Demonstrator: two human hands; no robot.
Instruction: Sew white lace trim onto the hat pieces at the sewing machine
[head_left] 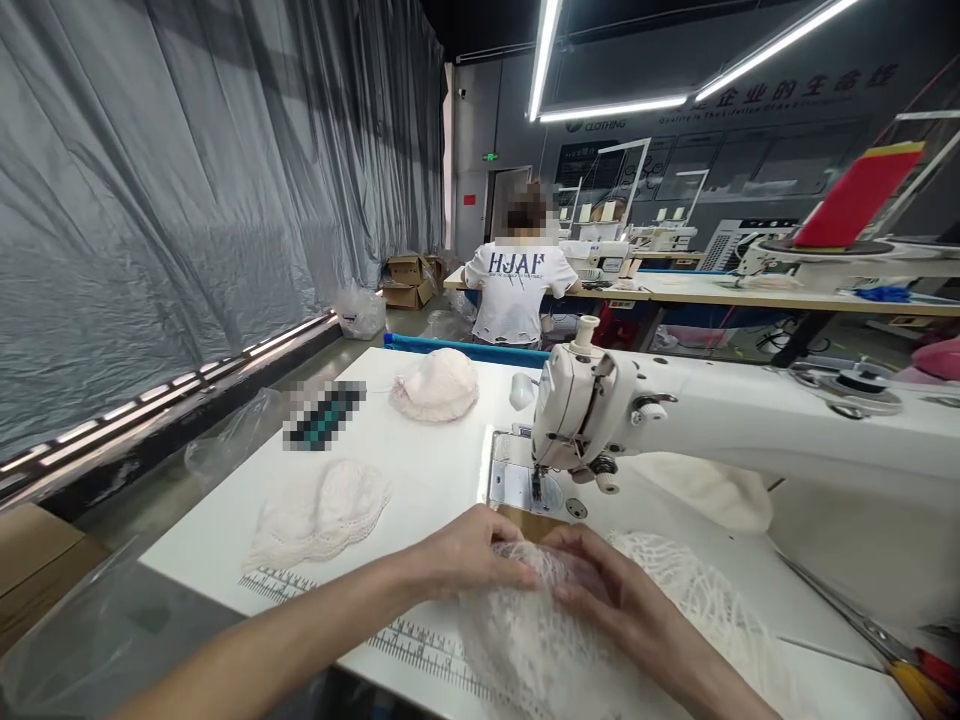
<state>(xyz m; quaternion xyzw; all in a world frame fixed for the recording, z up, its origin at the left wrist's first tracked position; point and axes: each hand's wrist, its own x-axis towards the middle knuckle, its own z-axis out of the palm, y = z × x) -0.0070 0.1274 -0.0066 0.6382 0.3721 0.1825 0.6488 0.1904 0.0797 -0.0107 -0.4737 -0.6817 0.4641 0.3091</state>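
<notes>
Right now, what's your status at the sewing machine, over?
Left hand and right hand hold lace piece. Lace sits just short of needle. Another lace stack lies left, apart.

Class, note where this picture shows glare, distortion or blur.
Head view: the strip lights blow out white; the wide lens bends the curtain and machine; a pixelated patch masks something on the table; left hand, right hand and lace look sharp.

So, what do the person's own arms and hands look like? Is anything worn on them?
Nothing is worn: the left hand and the right hand have no gloves, and I see no rings. The left forearm and the right forearm are bare too, with no sleeve, watch or bracelet in view. The nails are too small to judge.
</notes>
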